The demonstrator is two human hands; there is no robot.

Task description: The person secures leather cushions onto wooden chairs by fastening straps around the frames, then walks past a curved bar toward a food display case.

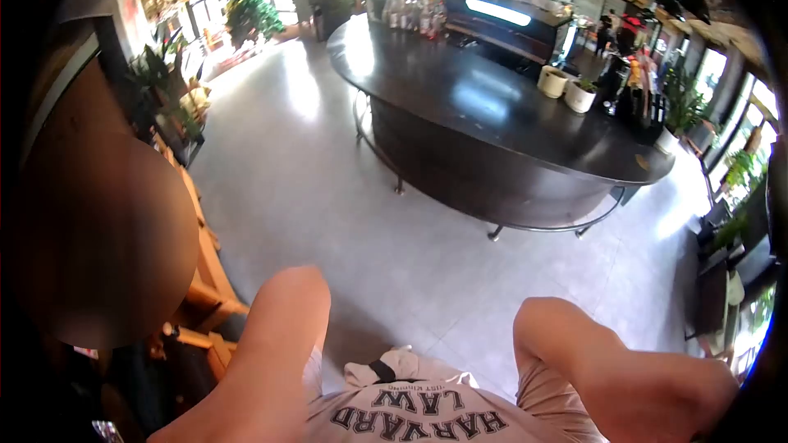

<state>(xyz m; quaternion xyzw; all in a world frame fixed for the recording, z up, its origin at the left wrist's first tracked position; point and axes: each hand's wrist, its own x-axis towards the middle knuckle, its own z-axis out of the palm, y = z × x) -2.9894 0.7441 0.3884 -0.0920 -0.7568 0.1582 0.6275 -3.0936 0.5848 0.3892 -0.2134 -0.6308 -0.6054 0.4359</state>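
Note:
Both my arms are raised and bent, with the elbows pointing forward. My left forearm [246,369] runs back toward the lower left edge, and the hand lies outside the picture. On the other side, my right forearm [632,373] reaches toward the lower right edge, where it blurs; no fingers show there. Between the arms is my light shirt [419,418] with dark lettering. Beyond its hem lies a pale cloth item with a black band [394,365]. What either hand touches or holds is hidden.
A dark curved counter [460,107] with a foot rail [542,228] stands ahead, bearing a coffee machine [505,23], bottles [410,15] and white pots [580,96]. At close left is another person [107,238], blurred, near wooden furniture [209,267]. A decorated tree [246,4] stands behind.

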